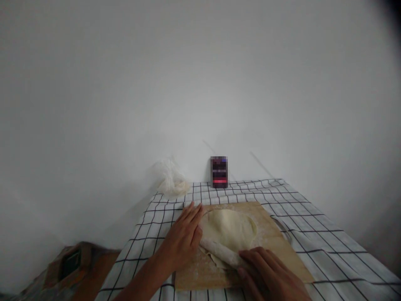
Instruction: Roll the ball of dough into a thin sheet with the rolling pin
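Note:
A thin, pale, rounded sheet of dough (230,228) lies on a floured wooden board (194,276). Across its near part runs a flour-coated rolling pin (222,253), slanting down to the right. My right hand (269,269) is wrapped around the pin's right end, hiding that end. My left hand (186,234) lies at the left edge of the dough, fingers stretched forward, its thumb side by the pin's left end. Whether it touches the pin cannot be made out. Some ragged dough edge shows beneath the pin.
A white cloth with black grid lines (313,234) covers the table. Against the wall stand a clear plastic bag (172,179) and a dark, blurred upright object (219,172). A curved rim (282,228) shows right of the board. Lower left is a cardboard box (70,263).

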